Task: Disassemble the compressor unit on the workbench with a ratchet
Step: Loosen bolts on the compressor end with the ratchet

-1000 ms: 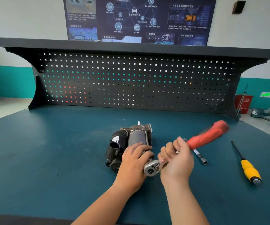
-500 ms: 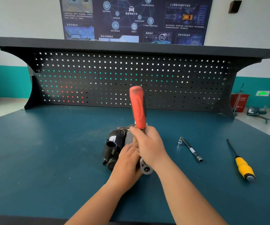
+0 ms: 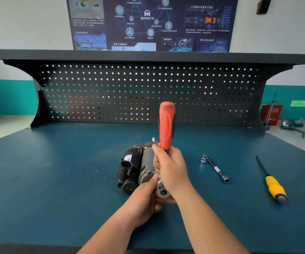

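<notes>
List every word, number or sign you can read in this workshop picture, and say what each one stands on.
"5G": inside a circle on the wall poster.
"通信技术": a small heading on the same poster, just up and left of that circle.
Remaining poster text: too blurred to read.
White sticker on the compressor: too small to read.
Lettering on the red bin: blurred.
Green sign on the far wall: blurred.

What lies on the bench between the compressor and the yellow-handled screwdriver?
In the head view: the right hand on the ratchet beside the compressor, then a slim metal extension bar lying apart from the screwdriver.
</notes>
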`<state>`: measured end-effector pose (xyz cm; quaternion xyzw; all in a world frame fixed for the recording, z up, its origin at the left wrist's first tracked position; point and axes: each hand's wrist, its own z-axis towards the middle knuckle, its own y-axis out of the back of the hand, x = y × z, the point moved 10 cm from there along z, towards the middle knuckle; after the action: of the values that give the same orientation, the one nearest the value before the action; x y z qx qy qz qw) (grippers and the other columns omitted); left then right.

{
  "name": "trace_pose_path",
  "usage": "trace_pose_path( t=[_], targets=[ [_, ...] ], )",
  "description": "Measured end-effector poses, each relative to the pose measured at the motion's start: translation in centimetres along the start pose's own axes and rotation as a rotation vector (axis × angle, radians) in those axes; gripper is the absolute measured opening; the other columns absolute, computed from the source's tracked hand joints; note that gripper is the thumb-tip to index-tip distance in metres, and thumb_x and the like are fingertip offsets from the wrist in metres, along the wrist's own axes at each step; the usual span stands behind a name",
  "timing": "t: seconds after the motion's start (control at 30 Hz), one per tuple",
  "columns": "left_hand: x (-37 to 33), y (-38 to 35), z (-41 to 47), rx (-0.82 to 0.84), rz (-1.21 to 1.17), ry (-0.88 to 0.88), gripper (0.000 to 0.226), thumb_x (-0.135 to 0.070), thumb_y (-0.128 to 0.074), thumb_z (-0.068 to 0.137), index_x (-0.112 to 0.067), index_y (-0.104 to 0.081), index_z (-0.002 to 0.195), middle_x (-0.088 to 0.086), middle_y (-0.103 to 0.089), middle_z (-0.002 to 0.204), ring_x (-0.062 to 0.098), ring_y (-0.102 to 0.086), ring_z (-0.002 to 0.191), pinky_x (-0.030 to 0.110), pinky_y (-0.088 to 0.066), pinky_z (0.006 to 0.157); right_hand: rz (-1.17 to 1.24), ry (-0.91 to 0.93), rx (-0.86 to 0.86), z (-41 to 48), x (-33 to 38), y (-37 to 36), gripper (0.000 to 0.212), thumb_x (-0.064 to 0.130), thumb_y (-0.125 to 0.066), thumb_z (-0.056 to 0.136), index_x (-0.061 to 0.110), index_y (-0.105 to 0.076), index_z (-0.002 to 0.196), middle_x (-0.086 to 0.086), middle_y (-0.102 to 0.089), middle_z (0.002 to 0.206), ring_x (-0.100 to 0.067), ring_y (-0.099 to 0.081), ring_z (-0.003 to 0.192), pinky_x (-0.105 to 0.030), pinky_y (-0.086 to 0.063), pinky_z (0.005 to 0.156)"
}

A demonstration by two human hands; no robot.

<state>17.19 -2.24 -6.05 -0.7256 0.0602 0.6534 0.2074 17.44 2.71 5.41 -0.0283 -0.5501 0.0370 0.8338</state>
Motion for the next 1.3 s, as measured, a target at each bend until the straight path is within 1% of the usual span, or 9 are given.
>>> trace_pose_path(
  t=[0.1,0.27,0.4,0.5,0.57,0.77,0.87,0.97,1.3],
  targets=[
    [0.6,-0.2,0.6,-0.036,-0.168,0.058,0.052,-0.029,-0.04,0.098,-0.025,-0.072,0.058,-0.005,-0.064,0.06,0.009,-0.06,0.048,0.014,-0.026,0.034,0.047,-0.041,-0.011,0.1,-0.3,0.2,0.038,0.012,-0.049,0.095,0.016,-0.036,0.06,0.013,-0.03,0.04,-0.004,-0.025,0.036,-0.016,-0.024,0.04],
    [0.8,-0.1,1.0,-0.036,-0.222,0.068,0.045,-0.024,-0.046,0.092,-0.021,-0.071,0.054,-0.002,-0.063,0.057,0.01,-0.057,0.043,0.013,-0.022,0.032,0.205,-0.064,-0.071,-0.1,-0.5,0.9,0.042,0.013,-0.049,0.095,0.018,-0.035,0.056,0.011,-0.028,0.041,-0.005,-0.023,0.037,-0.018,-0.022,0.04],
    [0.5,-0.9,1.0,0.012,-0.307,0.048,0.022,-0.034,-0.06,0.069,-0.018,-0.071,0.058,-0.002,-0.061,0.055,0.007,-0.05,0.037,0.012,-0.021,0.029,0.533,0.02,-0.35,-1.6,-1.5,3.9,0.058,0.01,-0.042,0.095,0.024,-0.036,0.039,0.01,-0.024,0.04,-0.006,-0.021,0.035,-0.018,-0.023,0.037],
    [0.4,-1.0,1.1,0.042,-0.248,0.012,0.027,-0.038,-0.057,0.073,-0.015,-0.071,0.07,0.004,-0.065,0.062,0.01,-0.056,0.042,0.013,-0.024,0.031,0.789,-0.011,-0.602,-3.3,-4.0,6.4,0.05,0.016,-0.041,0.095,0.026,-0.033,0.046,0.011,-0.024,0.041,-0.007,-0.021,0.036,-0.021,-0.024,0.039],
    [0.4,-1.1,1.1,0.057,-0.168,-0.002,0.034,-0.043,-0.055,0.074,-0.014,-0.073,0.073,0.005,-0.066,0.064,0.01,-0.059,0.046,0.014,-0.026,0.033,0.829,-0.06,-0.674,-3.8,-5.1,7.3,0.041,0.02,-0.042,0.095,0.023,-0.029,0.056,0.011,-0.024,0.042,-0.008,-0.021,0.037,-0.023,-0.024,0.042],
    [0.4,-0.6,1.3,-0.005,-0.086,-0.038,0.032,-0.047,-0.058,0.07,-0.018,-0.071,0.071,0.001,-0.069,0.072,0.01,-0.063,0.057,0.016,-0.028,0.038,0.626,-0.044,-0.548,-2.4,-3.4,7.4,0.041,0.015,-0.039,0.095,0.019,-0.025,0.057,0.009,-0.023,0.042,-0.008,-0.02,0.036,-0.016,-0.023,0.037],
    [0.1,0.6,1.5,-0.061,-0.054,-0.076,0.031,-0.047,-0.064,0.065,-0.017,-0.06,0.071,0.001,-0.061,0.063,0.009,-0.054,0.052,0.017,-0.029,0.04,0.59,-0.014,-0.522,-2.2,-2.9,7.0,0.044,0.015,-0.039,0.096,0.02,-0.028,0.053,0.009,-0.023,0.044,-0.008,-0.021,0.038,-0.017,-0.024,0.037],
    [-0.1,1.1,1.9,-0.059,-0.043,-0.113,0.027,-0.046,-0.066,0.064,-0.02,-0.06,0.065,0.002,-0.049,0.062,0.01,-0.041,0.052,0.016,-0.027,0.04,0.579,0.024,-0.518,-2.3,-2.8,6.7,0.056,0.015,-0.039,0.097,0.026,-0.033,0.043,0.009,-0.024,0.044,-0.007,-0.021,0.038,-0.017,-0.023,0.037],
    [-0.4,1.4,4.6,-0.059,-0.021,-0.053,0.019,-0.038,-0.061,0.079,-0.022,-0.063,0.068,-0.003,-0.062,0.067,0.005,-0.057,0.056,0.017,-0.041,0.053,0.568,0.034,-0.49,0.7,-3.4,7.5,0.048,0.014,-0.038,0.097,0.023,-0.03,0.05,0.009,-0.025,0.043,-0.007,-0.021,0.037,-0.016,-0.024,0.037]
  ],
)
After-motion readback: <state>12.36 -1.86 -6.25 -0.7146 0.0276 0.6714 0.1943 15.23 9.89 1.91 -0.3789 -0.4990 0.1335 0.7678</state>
